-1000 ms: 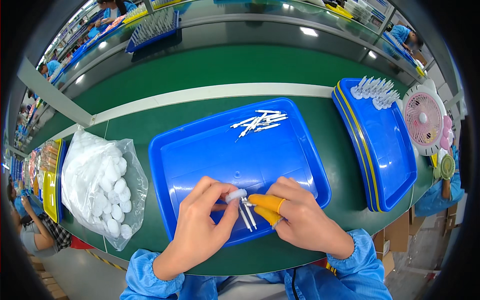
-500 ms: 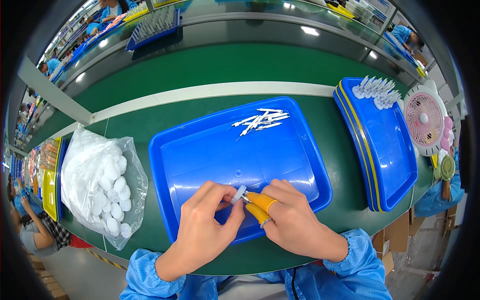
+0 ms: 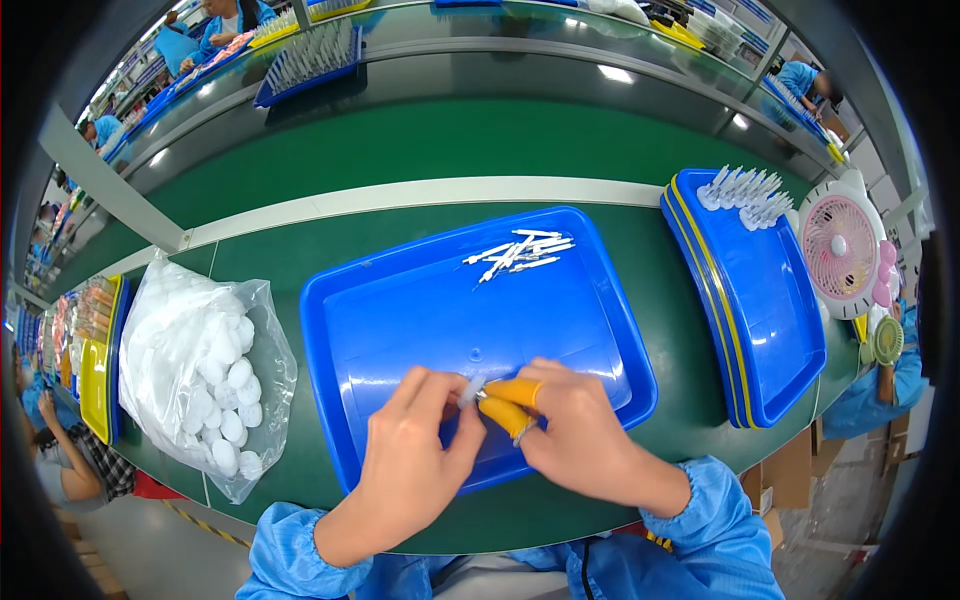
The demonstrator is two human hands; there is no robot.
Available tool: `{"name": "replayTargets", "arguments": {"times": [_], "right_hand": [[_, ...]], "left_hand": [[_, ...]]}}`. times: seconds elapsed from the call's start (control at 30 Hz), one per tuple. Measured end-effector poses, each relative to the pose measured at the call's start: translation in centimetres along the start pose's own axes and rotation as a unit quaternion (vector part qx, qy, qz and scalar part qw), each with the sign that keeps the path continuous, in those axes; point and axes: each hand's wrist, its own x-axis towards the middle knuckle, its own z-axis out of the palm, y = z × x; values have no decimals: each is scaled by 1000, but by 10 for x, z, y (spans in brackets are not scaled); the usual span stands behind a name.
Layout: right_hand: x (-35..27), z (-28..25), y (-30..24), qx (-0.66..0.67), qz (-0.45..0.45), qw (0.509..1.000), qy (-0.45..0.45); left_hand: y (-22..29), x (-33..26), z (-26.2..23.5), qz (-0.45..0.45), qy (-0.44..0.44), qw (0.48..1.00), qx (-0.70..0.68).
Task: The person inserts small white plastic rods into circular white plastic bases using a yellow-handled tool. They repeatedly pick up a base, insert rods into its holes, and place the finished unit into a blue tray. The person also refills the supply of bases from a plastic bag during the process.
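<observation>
My left hand point(image 3: 415, 440) pinches a small pale round disc point(image 3: 470, 391) between thumb and fingertips, over the near part of a blue tray point(image 3: 400, 320). Close against it, my right hand point(image 3: 590, 430) is closed, with yellow covers point(image 3: 512, 403) on its thumb and forefinger. Those two fingers grip a small part at the disc; a shiny bit shows between the disc and the fingertips, but most of it is hidden. Several thin white sticks with fine tips point(image 3: 520, 253) lie loosely in the tray's far right corner.
A clear plastic bag point(image 3: 205, 370) of white oval pieces stands left of the tray. Stacked blue and yellow trays point(image 3: 765, 330) sit at right, with upright pale parts point(image 3: 745, 195) on top. Beyond them is a pink-and-white fan point(image 3: 842, 245). A white rail point(image 3: 420, 192) crosses behind.
Both hands stay almost in place at the disc, while the right fingers turn slightly around the small part. The whole view shifts a little.
</observation>
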Motion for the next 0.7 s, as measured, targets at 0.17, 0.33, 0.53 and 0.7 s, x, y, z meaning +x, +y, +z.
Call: {"name": "replayTargets", "arguments": {"times": [0.17, 0.33, 0.53, 0.7], "right_hand": [[49, -29, 33, -248, -47, 960, 122], [70, -35, 57, -345, -39, 930, 118], [51, -37, 45, -276, -68, 957, 52], [6, -28, -3, -8, -13, 999, -46]], "left_hand": [[6, 9, -13, -55, 51, 997, -16], [6, 14, -18, -70, 2, 997, -26], [8, 14, -20, -86, -5, 994, -68], [9, 14, -20, -134, -5, 986, -102]]}}
